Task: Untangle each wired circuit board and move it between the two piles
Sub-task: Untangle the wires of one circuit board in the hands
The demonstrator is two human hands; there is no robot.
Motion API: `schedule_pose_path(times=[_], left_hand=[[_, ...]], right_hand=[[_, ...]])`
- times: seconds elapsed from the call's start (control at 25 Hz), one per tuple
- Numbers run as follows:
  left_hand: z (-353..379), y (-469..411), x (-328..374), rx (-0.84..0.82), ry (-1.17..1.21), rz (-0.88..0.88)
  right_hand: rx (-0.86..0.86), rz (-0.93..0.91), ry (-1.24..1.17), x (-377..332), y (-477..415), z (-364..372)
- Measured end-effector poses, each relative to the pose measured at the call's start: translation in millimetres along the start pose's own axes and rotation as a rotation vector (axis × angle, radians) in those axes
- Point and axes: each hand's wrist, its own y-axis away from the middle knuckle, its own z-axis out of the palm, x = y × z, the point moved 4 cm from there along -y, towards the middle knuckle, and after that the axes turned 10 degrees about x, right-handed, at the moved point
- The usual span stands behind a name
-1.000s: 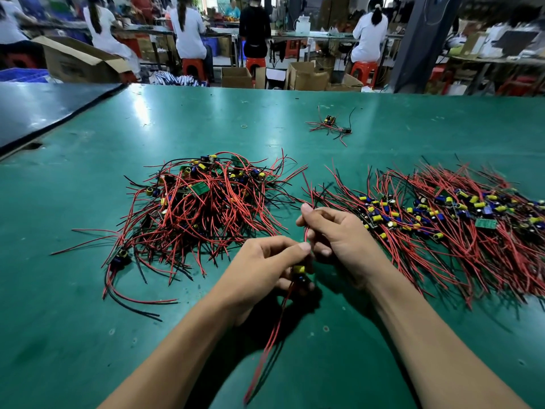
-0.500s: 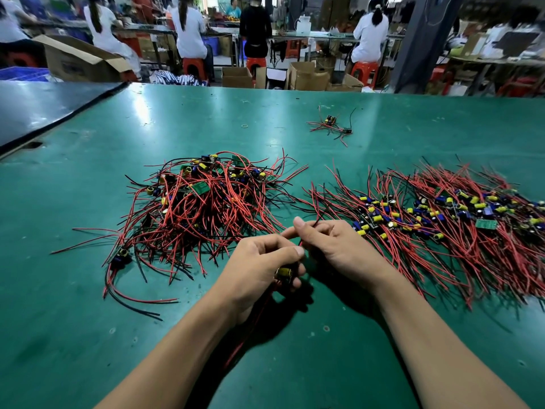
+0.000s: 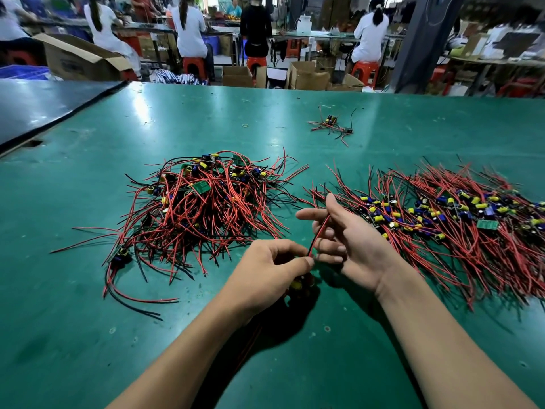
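— Gripping a wired circuit board [image 3: 295,285] above a green table [image 3: 88,320], a person's left hand [image 3: 271,270] closes its fingers round it in the head-camera view. Only a yellow part shows beneath the fingers. Does that line work?

— Nearly. Add that a red wire [image 3: 320,233] rises from the left fingertips to the right hand [image 3: 351,243], just beside it.

— Is the right hand holding that wire?

— Cannot tell. The wire crosses its loosely curled fingers and ends by the base of the forefinger, with thumb and forefinger spread apart. It touches the hand, but whether it is pinched is unclear.

— Where does the board sit against the piles?

— Between them, on the near side. The left pile [image 3: 206,208] is a tangled heap of red and black wires with green boards and yellow parts. The right pile [image 3: 442,219] is spread flatter, its wires lying more in line, and it runs close behind the right forearm.

— Anything else on the table?

— A stray tangle of boards [image 3: 331,125] lies well beyond both piles, with a small pale ring [image 3: 245,125] to its left. A dark mat [image 3: 44,107] covers the far left.

— And the background?

— Workers [image 3: 370,33] sit on red stools [image 3: 193,66] at benches, with cardboard boxes [image 3: 308,75] on the floor.
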Motion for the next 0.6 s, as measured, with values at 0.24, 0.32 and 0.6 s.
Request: schedule_pose_path(times=[0.24, 0.32, 0.6], left_hand=[[-2, -1, -1, 0.059, 0.241, -0.094], [-5, -2, 0, 0.016, 0.305, -0.155], [-2, 3, 3, -0.138, 0.312, -0.229]], right_hand=[[-0.089, -0.081, 0.303, 14, 11, 13], [-0.085, -0.081, 0.236, 18, 12, 13], [0.308, -0.324, 0.189, 3, -1, -8]])
